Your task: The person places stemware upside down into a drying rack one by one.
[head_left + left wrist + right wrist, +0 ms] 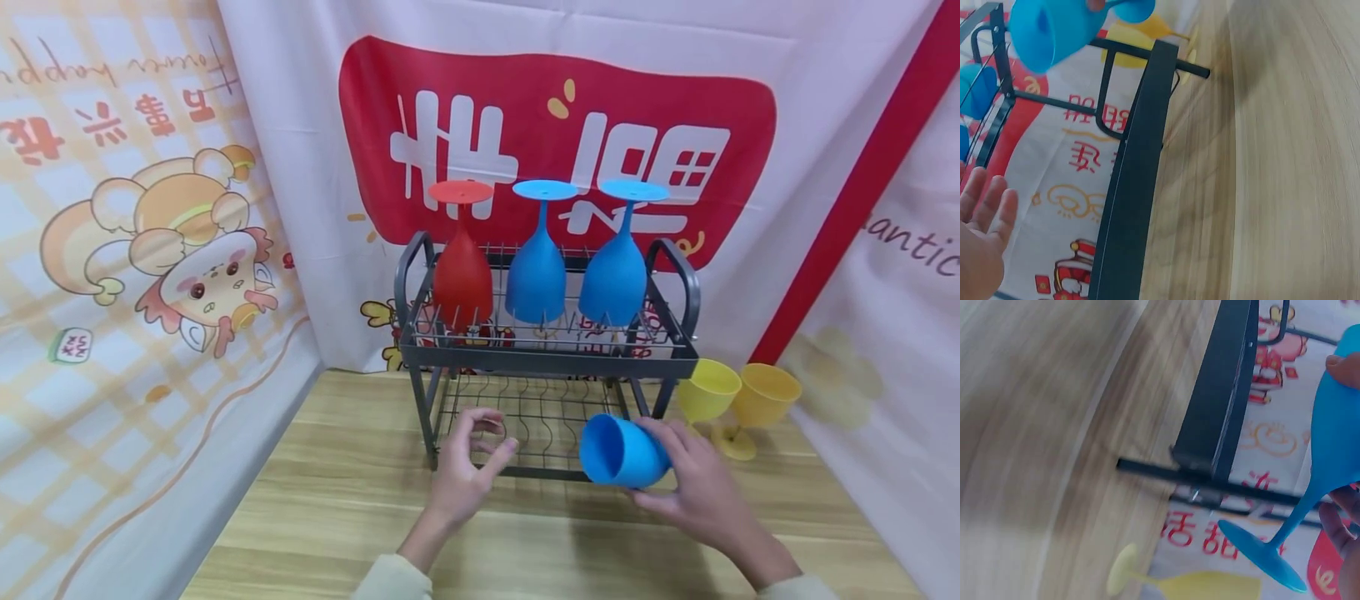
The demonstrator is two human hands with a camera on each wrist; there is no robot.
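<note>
My right hand grips a blue plastic goblet by its bowl, tilted on its side with the mouth facing left, before the rack's lower right front. In the right wrist view the goblet's stem and round foot stick out past the fingers. My left hand holds nothing; its fingers are bent loosely and apart at the lower left front of a dark two-tier dish rack. Upside down on the top tier stand a red goblet and two blue ones, the middle and the right.
A yellow goblet and an orange-yellow goblet stand upright on the wooden table, right of the rack. Printed cloth hangs behind and along both sides. The rack's lower wire tier lies close behind both hands.
</note>
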